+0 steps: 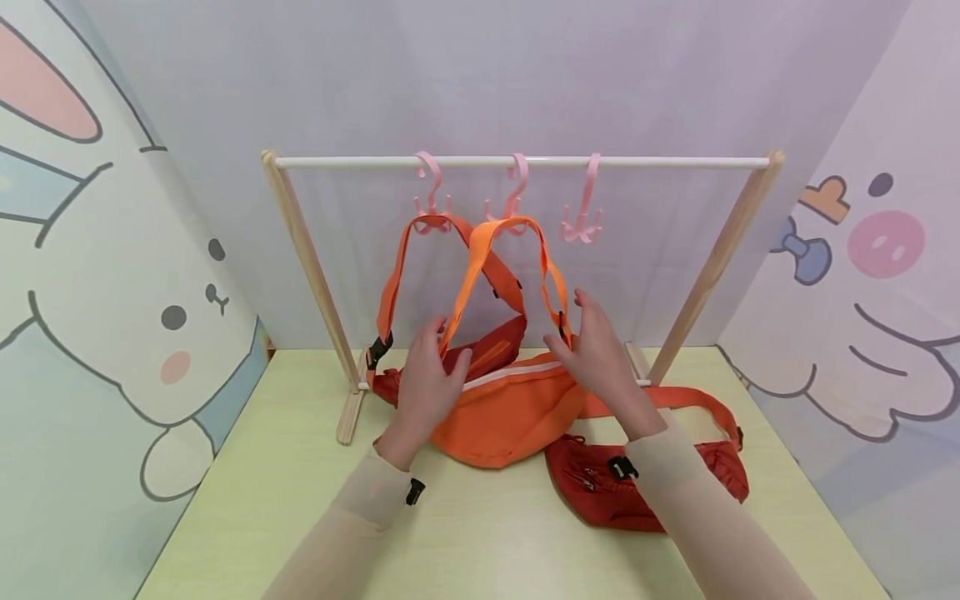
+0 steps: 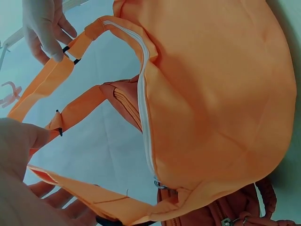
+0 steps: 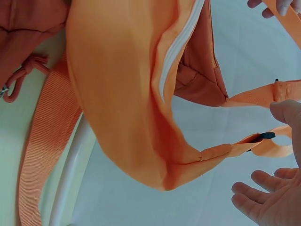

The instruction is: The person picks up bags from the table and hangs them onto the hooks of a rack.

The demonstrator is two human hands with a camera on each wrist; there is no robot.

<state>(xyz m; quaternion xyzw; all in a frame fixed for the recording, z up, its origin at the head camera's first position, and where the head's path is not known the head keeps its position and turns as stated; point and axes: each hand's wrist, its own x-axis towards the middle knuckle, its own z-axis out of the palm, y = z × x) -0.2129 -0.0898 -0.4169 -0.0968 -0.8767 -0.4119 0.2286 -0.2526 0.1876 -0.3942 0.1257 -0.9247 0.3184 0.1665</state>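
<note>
A bright orange waist bag (image 1: 510, 417) with a white zip hangs by its strap (image 1: 477, 258) from the middle pink hook (image 1: 517, 187). My left hand (image 1: 429, 379) is at the left side of that strap; in the left wrist view the strap passes between the thumb and loosely extended fingers. On the other side, my right hand (image 1: 596, 350) is beside the strap's black buckle (image 2: 70, 54), fingers spread and apart from it in the right wrist view. Behind hangs a dark red waist bag (image 1: 502, 346) on the left pink hook (image 1: 431, 187), partly hidden.
A white rail (image 1: 645, 162) on wooden legs (image 1: 712, 271) carries the hooks, including a bare pink one (image 1: 582, 217) at right. Another dark red waist bag (image 1: 588, 496) lies on the table (image 1: 247, 500) at right, partly under the right forearm. Cartoon-printed walls stand on both sides.
</note>
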